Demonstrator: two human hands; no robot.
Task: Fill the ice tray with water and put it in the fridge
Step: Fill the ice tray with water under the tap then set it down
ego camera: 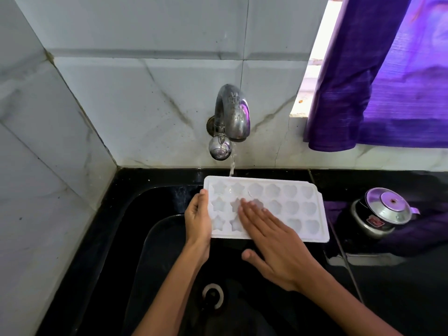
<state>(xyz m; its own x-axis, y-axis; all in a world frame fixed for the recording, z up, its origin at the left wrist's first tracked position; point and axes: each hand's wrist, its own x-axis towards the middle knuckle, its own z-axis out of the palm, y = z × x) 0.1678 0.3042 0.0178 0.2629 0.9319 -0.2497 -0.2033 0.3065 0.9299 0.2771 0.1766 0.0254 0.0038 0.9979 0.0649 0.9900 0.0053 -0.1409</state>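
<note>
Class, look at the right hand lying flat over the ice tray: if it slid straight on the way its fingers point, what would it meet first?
Probably the water stream falling from the tap onto the ice tray; the right hand points up-left toward it, though depth is unclear.

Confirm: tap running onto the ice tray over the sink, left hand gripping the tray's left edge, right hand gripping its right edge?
Not quite. In the head view the right hand lies flat with straight fingers on top of the ice tray, gripping nothing. The rest holds.

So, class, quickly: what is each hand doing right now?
Left hand: grips the ice tray by its left edge.
Right hand: open, straight fingers flat on the tray.
</note>
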